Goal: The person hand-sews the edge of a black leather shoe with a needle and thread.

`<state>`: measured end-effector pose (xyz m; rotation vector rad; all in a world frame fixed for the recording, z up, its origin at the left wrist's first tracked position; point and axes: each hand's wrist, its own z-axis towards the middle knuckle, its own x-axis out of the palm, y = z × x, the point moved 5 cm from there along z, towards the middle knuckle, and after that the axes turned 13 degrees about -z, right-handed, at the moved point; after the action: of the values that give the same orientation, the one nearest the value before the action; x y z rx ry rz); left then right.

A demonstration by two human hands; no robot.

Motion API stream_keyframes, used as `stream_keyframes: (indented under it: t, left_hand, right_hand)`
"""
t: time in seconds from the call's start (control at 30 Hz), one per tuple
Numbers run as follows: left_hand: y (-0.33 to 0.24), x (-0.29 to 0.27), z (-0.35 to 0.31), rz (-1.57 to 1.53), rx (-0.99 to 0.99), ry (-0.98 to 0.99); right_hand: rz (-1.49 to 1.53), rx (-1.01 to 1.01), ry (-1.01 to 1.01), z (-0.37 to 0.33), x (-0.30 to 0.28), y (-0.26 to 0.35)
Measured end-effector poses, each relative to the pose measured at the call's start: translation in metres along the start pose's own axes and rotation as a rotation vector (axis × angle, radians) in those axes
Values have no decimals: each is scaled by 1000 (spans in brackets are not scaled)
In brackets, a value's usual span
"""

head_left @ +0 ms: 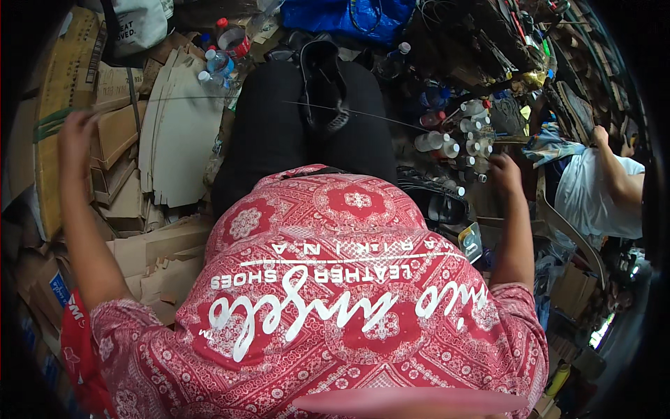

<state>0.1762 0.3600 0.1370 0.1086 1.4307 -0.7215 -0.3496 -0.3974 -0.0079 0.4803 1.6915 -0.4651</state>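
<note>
A black shoe [326,122] rests between my knees, its dark opening facing up. A thin thread [380,116] runs across it and stretches out to both sides. Out at the far left, my left hand [75,133] is raised with its fingers drawn together, and the thread leads faintly to them. My right hand [506,172] is held out to the right beside the plastic bottles, fingers curled closed. On that side the thread fades out before the hand, so what its fingers grip is too small to make out.
Flattened cardboard [115,133] and a pale torn board [178,133] stand on the left. Several plastic bottles [467,143] cluster at the right, others [220,63] ahead. A blue bag [370,21] lies at the top. Another person in a white shirt [593,188] is at the right.
</note>
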Motion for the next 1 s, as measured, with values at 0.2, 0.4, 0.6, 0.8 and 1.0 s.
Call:
stream_keyframes:
  t: [0.2, 0.4, 0.6, 0.8, 1.0]
  left_hand:
    - [-124, 97, 12, -242, 87, 195]
    - [-334, 207, -3, -762, 584, 530]
    - [-362, 236, 13, -667, 563, 672]
    - [-358, 251, 20, -690, 454, 866]
    - [-349, 261, 14, -933, 360, 972]
  right_hand:
    - [129, 64, 295, 4, -6, 79]
    - [770, -410, 135, 44, -73, 295]
    - [821, -532, 200, 67, -59, 326]
    - [791, -628, 261, 69, -52, 328]
    - [863, -620, 119, 55, -47, 335]
